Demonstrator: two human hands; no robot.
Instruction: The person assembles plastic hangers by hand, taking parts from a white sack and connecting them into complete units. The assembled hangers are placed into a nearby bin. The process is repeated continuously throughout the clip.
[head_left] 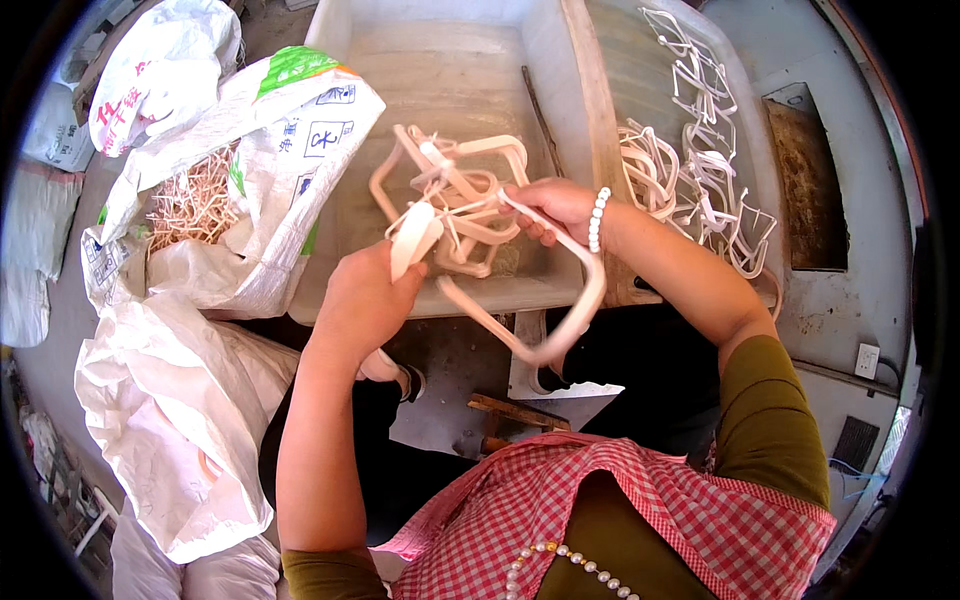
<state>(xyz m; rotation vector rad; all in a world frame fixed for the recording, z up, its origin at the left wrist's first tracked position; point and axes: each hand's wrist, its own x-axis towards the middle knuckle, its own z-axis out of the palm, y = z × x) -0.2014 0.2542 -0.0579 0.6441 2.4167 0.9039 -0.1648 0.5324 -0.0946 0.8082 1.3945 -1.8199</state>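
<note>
My left hand (368, 305) is closed around flat, rounded, pale beige pieces (416, 236) at the near side of a tangled bundle of beige plastic strips (480, 165). The bundle is held up over the near part of a pale tub (435, 55). With its fingers pinched, my right hand (553, 208) grips the thin white end of a bent beige strip (570, 325). This strip loops down past the tub's near edge and is blurred by motion. Whether it joins the bundle is hard to see.
A wooden board (594, 100) divides the tub from a right-hand section with several beige plastic frames (708, 175). On the left stand an open woven sack (190, 200) of small beige sticks and another white sack (185, 400). Below is a low wooden piece (515, 410).
</note>
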